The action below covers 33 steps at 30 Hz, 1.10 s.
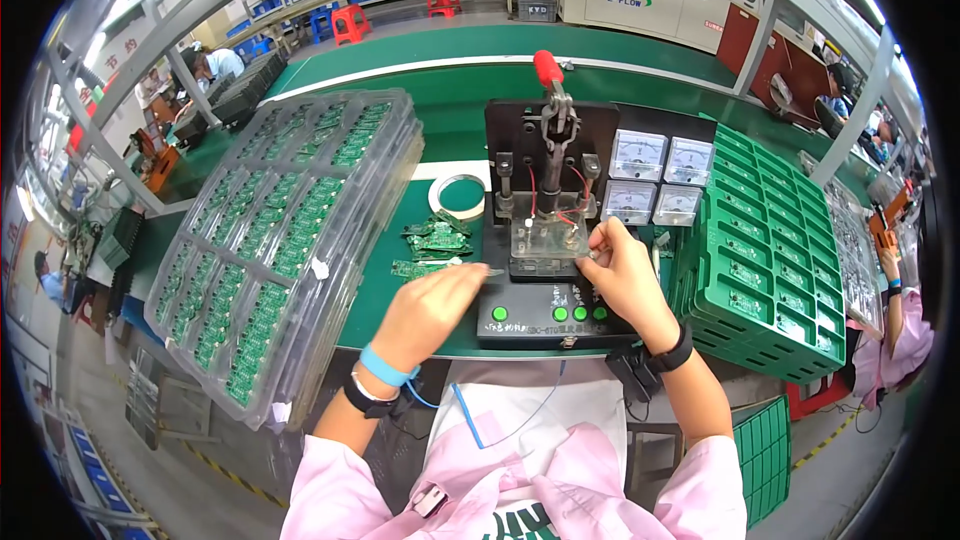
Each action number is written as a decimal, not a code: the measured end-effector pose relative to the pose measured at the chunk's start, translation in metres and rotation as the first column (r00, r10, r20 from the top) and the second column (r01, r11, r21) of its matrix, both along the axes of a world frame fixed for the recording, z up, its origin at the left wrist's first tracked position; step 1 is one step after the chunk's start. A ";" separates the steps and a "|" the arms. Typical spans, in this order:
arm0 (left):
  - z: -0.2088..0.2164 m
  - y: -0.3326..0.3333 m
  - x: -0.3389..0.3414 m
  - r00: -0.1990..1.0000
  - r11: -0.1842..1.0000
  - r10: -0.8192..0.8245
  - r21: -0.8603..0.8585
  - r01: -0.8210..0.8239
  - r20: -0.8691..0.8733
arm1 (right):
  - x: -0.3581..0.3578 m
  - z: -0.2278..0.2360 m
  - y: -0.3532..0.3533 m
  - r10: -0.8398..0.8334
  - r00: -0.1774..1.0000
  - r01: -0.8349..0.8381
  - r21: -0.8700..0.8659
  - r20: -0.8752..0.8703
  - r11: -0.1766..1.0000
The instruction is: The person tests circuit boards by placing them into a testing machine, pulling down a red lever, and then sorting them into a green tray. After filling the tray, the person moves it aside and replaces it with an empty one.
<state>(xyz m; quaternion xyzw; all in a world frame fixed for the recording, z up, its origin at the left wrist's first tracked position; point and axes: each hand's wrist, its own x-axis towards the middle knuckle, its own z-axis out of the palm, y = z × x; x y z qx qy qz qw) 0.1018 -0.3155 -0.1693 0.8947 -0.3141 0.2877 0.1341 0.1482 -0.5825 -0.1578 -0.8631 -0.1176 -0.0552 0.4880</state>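
Observation:
A black test fixture (492, 155) with a red-handled toggle clamp (547, 68) stands before me, its clear plastic block (540, 240) under the clamp. My right hand (628, 278) is at the block's right edge, thumb and forefinger closed together; whatever they grip is too small to make out. My left hand (425, 308) is left of the fixture's base, fingers pressed together toward it. A small pale bit shows at its fingertips, too unclear to name. Just beyond that hand lies a loose pile of green circuit boards (437, 238).
Stacked clear trays (300, 285) of circuit boards stand at left, stacked green trays (715, 285) at right. Four-dial panel meters (637, 155) stand beside the fixture. A roll of tape (462, 180) lies behind the pile. Green buttons (561, 314) line the fixture's front.

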 end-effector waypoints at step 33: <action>0.117 -0.081 0.092 0.915 0.653 -0.219 -0.748 -0.120 -0.338 | -0.015 0.050 -0.394 -0.762 0.643 0.757 -0.087 -0.079 0.648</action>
